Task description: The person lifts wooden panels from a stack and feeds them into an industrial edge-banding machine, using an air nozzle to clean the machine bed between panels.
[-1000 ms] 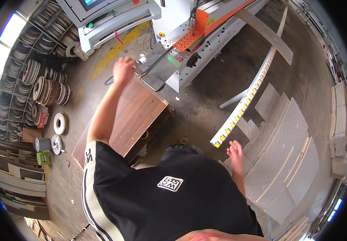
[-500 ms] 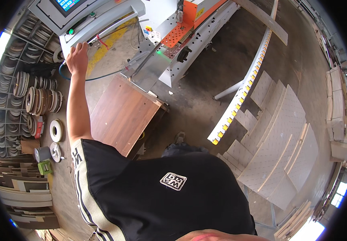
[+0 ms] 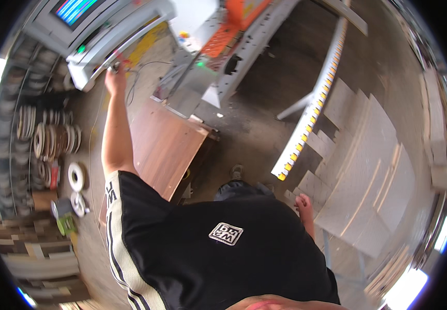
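My left arm reaches up and forward, and my left hand (image 3: 115, 81) is beside the front rail of a grey control console (image 3: 81, 72). Its fingers are closed at a small metallic piece (image 3: 114, 67) with something red next to it; blur hides what kind of thing this is. My right hand (image 3: 304, 203) shows at the right of my body, fingers loosely bent and apart, with nothing visible in them. The nearest things to it are large pale boards (image 3: 355, 206). A brown wood-grain panel (image 3: 166, 142) lies in front of my left side, near an orange and grey machine (image 3: 215, 46).
A long white rail with yellow rollers (image 3: 306, 132) stretches away at the right. Racks of edge-banding rolls (image 3: 42, 139) stand at the left, with loose rolls (image 3: 76, 176) and a green object (image 3: 66, 225) on the floor. Board offcuts (image 3: 37, 268) are stacked at the lower left.
My left hand has moved a little right and down from the console's edge to the metallic piece by the rail. My right hand has come into view at the right. The console's screen looks different.
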